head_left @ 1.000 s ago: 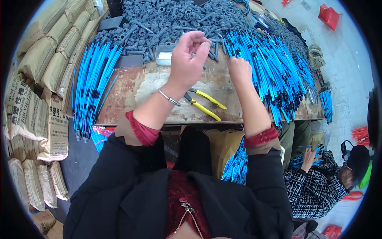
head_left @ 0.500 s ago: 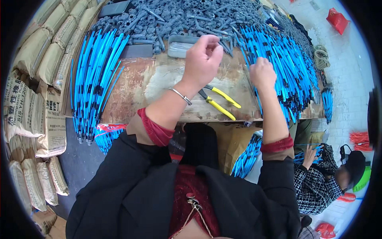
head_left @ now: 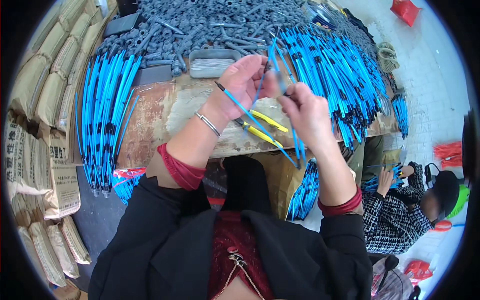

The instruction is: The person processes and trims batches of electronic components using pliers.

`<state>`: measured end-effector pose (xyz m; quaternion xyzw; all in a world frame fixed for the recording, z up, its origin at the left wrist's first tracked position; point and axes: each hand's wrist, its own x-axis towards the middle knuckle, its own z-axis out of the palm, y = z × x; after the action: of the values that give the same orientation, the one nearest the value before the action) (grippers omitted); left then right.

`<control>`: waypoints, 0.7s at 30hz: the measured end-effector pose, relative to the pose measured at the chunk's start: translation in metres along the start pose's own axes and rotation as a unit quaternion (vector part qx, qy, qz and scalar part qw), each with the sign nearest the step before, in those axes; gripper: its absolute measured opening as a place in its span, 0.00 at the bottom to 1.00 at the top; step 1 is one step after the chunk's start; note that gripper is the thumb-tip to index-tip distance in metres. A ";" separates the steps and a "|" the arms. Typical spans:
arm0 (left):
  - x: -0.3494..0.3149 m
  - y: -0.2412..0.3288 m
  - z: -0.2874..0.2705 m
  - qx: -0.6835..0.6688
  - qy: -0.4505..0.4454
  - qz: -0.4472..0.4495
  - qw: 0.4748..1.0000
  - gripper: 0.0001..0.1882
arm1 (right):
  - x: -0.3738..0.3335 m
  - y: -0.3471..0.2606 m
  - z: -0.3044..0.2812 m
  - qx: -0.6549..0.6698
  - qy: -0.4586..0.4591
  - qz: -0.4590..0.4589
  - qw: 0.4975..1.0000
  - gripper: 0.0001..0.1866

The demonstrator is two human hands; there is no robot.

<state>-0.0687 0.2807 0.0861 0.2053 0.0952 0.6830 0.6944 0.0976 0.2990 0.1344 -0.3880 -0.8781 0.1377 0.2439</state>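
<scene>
Over the work table, both my hands meet around a few thin blue strips with black ends. My left hand [head_left: 248, 82] is curled, and a blue strip [head_left: 248, 111] slants across its palm down toward the table's front edge. My right hand [head_left: 306, 107], just beside it, pinches more strips that stick up beyond the fingers and hang below the hand. The fingertips are blurred where the hands come together. Yellow-handled pliers [head_left: 270, 138] lie on the wood beneath, their jaws partly hidden by my left wrist. Behind the hands stands a grey tray [head_left: 200, 75] of thin pale pieces.
Blue strips form a bundle [head_left: 102, 120] at left and a large heap [head_left: 335, 75] at right. Grey plastic fittings [head_left: 210, 30] cover the table's back. Paper sacks [head_left: 55, 65] line the left. At lower right a co-worker [head_left: 395, 215] handles blue strips.
My right hand has come away from the heap's edge toward my left hand, bringing blue strips. My left hand, with no strip visible earlier, now has strips at it. The whole view has shifted slightly.
</scene>
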 end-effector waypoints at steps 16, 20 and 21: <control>-0.010 0.005 -0.002 0.241 -0.168 -0.296 0.909 0.07 | 0.093 0.150 0.007 -0.439 0.083 0.066 0.892 0.16; -0.013 -0.002 0.007 0.133 -0.024 -0.173 0.976 0.07 | 0.092 0.116 0.003 -0.362 0.089 0.066 0.926 0.19; -0.012 -0.004 0.005 0.132 -0.025 -0.175 0.975 0.07 | 0.088 0.104 -0.002 -0.319 0.054 0.089 0.942 0.19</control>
<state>-0.0635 0.2680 0.0876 0.2928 0.2016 0.5272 0.7718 0.1112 0.4339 0.1196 -0.5289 -0.8234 -0.1497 0.1407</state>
